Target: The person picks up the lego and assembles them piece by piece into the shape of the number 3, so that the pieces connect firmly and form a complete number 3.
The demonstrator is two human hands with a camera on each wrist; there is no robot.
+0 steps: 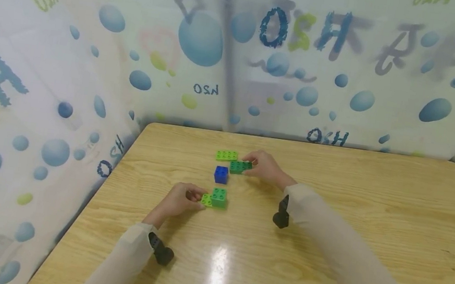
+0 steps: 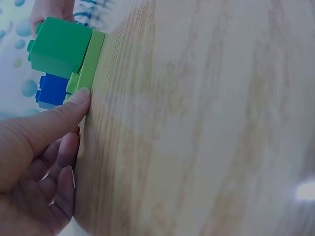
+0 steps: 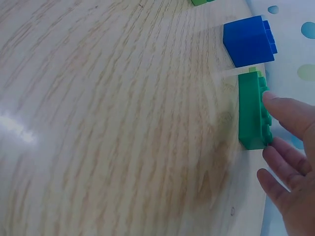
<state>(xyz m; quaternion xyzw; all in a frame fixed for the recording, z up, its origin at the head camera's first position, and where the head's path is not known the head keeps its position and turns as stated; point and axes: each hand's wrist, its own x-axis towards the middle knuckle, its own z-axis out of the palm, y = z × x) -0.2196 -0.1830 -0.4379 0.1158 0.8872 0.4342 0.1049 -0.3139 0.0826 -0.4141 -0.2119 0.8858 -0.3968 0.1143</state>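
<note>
a pale wooden surface (image 1: 328, 234) fills the view, backed by a bubble-printed curtain (image 1: 92, 45). the right hand (image 1: 265, 166) lies with fingers nearly straight on a dark green brick (image 1: 240, 166), touching its studded top without a closed grip; in the right wrist view the fingertips (image 3: 283, 110) rest on the brick's studs. just beyond that hand's fingertips lies a flat lime plate (image 1: 226, 155), and toward the person from the brick stands a blue cube (image 1: 221, 174). the left hand (image 1: 180, 199) is loosely curled, its thumb pressing the edge of a thin lime piece (image 1: 206, 200) that carries a green block (image 1: 219, 197).

judged from this, the step in hand is steadying the small stack while the other brick is being taken up; the next move calls for the right hand to close round the dark green brick and lift it clear of the cube.

whether the lime piece and green block are fully snapped together cannot be told. the left fingers' undersides are hidden.
</note>
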